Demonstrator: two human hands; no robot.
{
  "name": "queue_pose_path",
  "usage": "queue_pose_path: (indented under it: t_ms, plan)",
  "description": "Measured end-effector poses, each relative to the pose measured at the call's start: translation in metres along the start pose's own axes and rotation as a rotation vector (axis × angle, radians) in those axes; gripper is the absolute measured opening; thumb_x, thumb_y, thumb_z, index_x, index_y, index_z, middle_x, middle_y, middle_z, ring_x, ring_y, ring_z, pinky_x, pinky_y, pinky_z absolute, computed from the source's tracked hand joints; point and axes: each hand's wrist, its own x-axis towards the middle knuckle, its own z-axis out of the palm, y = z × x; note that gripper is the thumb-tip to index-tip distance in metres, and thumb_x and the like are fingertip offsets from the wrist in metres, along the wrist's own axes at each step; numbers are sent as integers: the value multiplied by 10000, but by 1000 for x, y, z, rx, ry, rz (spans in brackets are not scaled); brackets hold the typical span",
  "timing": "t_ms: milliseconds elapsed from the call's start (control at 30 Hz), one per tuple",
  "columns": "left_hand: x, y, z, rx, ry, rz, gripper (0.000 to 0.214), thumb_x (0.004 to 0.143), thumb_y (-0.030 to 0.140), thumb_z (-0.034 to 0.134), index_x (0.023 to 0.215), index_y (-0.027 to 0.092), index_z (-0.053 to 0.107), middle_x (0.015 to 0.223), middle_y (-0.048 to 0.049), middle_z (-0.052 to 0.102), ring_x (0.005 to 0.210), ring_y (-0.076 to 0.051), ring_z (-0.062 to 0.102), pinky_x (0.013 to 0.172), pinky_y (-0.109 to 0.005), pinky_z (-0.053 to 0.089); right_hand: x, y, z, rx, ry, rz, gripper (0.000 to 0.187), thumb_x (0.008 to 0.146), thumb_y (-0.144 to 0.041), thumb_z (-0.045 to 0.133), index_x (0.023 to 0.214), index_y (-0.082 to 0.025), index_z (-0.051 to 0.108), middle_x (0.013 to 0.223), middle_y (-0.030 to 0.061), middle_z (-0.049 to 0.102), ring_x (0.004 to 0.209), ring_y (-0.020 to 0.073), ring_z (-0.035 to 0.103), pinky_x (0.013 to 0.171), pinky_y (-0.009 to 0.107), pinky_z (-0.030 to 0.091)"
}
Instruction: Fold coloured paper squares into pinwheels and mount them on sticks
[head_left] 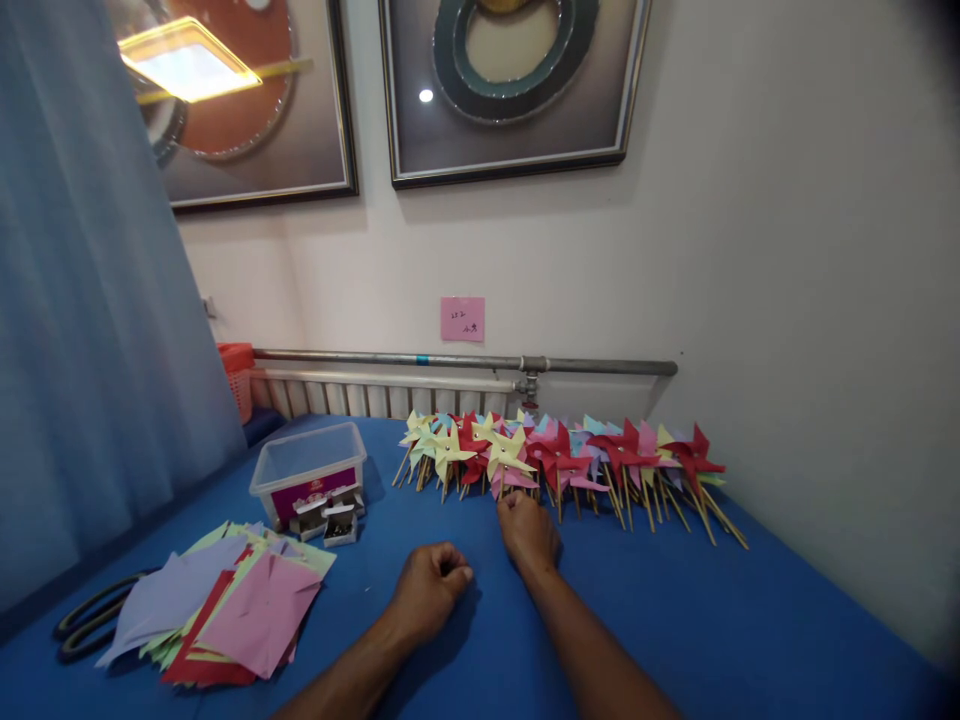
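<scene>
Our left hand (pixel 431 590) rests on the blue worktop (pixel 675 600), fingers clenched in a loose fist. Just ahead, our right hand (pixel 529 530) lies knuckles up, fingers curled at the foot of the pinwheels (pixel 600 455) lined along the wall; we cannot tell whether they grip a stick. Paper squares (pixel 240 600), scissors (pixel 82 625) and a clear box (pixel 307 465) sit to the left.

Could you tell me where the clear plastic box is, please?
In the head view, the clear plastic box sits on the blue table, left of centre, behind the pile of coloured paper and left of the row of pinwheels.
</scene>
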Motion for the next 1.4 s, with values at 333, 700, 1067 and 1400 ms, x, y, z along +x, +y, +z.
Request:
queue_pose_path:
  t_ms: [333, 700, 1067, 1400]
  plan:
    - [0, -1, 0, 35, -9, 11, 130, 756, 283, 584, 724, 163, 620, 580, 43, 501, 556, -118, 416, 546, -257, 301, -3, 0, 0, 24, 7, -7, 296, 967, -361, 508, 1025, -269, 784, 955, 112, 806, 951, 242, 747, 722, 301, 458]
    - [0, -4, -2, 73, 82, 80, 165, 790, 294, 576, 675, 176, 596, 569, 42, 490, 561, -122, 414, 570, -257, 307, -22, 0, -8, 128, 65, -88, 301, 996, -373, 461, 864, -241, 697, 822, 52, 754, 793, 199, 685, 653, 272, 376]
    - [8, -6, -25, 269, 250, 156, 193, 855, 254, 545, 696, 179, 623, 635, 2, 609, 642, -155, 535, 648, -265, 338, -145, -3, 20, 681, -268, -348, 375, 947, -522, 461, 712, -233, 508, 602, -62, 441, 573, 132, 407, 556, 252, 308]
    - [-28, -4, -31, 542, 169, 188, 202, 902, 207, 523, 796, 175, 692, 807, -57, 713, 782, -183, 612, 706, -277, 343, -133, -6, 7, 698, -190, -454, 413, 980, -507, 409, 704, -232, 547, 595, -41, 507, 570, 145, 447, 538, 254, 329]
